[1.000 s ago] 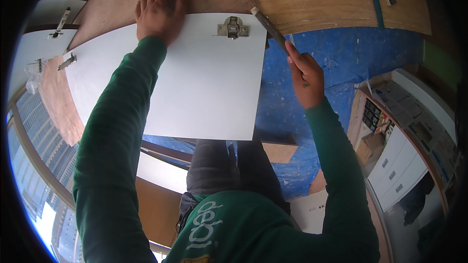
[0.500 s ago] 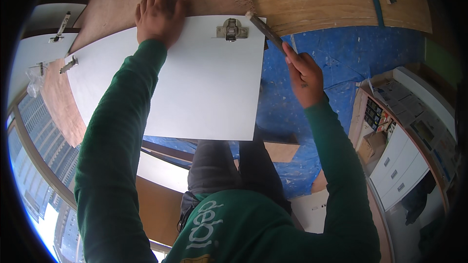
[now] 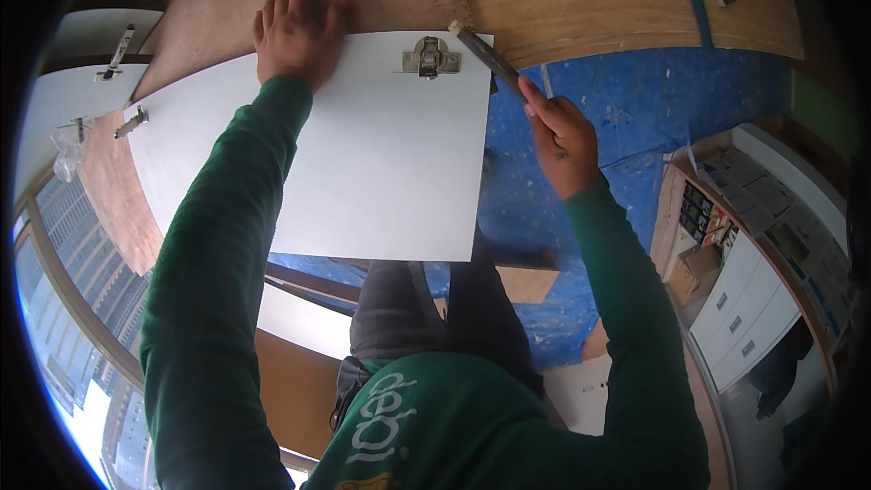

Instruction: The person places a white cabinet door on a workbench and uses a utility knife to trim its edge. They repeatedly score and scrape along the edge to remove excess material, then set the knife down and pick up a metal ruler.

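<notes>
White flat rectangular panel [image 3: 381,163] bearing a silver metal hinge [image 3: 429,60] lies at upper centre. The left hand [image 3: 298,36] spreads flat across its upper edge; the right hand [image 3: 564,141] is wrapped around a dark pale-tipped stick [image 3: 490,56]. At right, a wood-edged cabinet [image 3: 669,192] holds a brown cardboard box [image 3: 697,268] and small dark packages [image 3: 696,211]. Pale lettering [image 3: 375,436] marks the green sweatshirt [image 3: 472,404], lower centre.

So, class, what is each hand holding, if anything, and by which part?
The right hand grips a dark stick by its near end; the left hand is spread open, holding nothing.
</notes>
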A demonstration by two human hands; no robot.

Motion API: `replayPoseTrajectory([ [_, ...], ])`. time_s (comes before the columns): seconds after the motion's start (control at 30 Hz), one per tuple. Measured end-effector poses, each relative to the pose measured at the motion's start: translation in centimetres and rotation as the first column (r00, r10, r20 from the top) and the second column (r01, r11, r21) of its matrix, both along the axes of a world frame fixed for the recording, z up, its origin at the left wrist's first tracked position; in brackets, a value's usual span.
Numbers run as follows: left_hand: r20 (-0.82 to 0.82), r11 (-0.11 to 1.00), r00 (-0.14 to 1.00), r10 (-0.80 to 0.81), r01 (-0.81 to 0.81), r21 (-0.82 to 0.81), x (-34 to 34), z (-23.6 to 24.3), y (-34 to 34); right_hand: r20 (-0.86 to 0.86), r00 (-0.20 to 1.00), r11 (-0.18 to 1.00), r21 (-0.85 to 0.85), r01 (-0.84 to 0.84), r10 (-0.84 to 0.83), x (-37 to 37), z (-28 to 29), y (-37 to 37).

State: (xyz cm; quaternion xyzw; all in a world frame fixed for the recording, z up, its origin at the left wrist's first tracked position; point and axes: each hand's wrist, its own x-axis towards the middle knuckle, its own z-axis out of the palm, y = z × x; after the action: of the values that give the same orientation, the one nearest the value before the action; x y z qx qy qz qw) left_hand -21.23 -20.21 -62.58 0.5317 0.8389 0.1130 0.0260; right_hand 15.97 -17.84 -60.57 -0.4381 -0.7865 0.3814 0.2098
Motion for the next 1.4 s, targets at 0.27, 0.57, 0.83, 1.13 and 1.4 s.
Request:
replayPoseTrajectory([
  [0.27, 0.005, 1.0, 1.0, 0.015, -0.015, -0.013, -0.1, 0.3, -0.2, 0.006, 0.999, 1.0, -0.001, 0.031, -0.031, 0.1, -0.2, 0.9],
  [0.57, 0.01, 1.0, 1.0, -0.004, 0.005, -0.011, 0.2, 0.1, 0.1, -0.086, 0.996, 0.998, 0.05, 0.034, -0.029, -4.0, -1.1, 3.1],
  [0.83, -0.016, 1.0, 1.0, 0.015, -0.015, -0.019, 0.3, 0.3, 0.0, 0.01, 0.999, 0.999, 0.001, 0.047, -0.047, 2.1, 0.9, 0.1],
  [1.13, -0.019, 1.0, 1.0, -0.008, 0.007, -0.021, 0.4, 0.6, 0.0, 0.023, 0.998, 0.999, 0.0, 0.054, -0.054, -4.0, 0.1, 4.3],
  [1.4, 0.004, 0.999, 1.0, 0.02, -0.019, -0.035, 0.1, 0.5, 0.3, -0.287, 0.901, 0.915, -0.338, 0.221, -0.324, -6.8, -0.8, 5.5],
])
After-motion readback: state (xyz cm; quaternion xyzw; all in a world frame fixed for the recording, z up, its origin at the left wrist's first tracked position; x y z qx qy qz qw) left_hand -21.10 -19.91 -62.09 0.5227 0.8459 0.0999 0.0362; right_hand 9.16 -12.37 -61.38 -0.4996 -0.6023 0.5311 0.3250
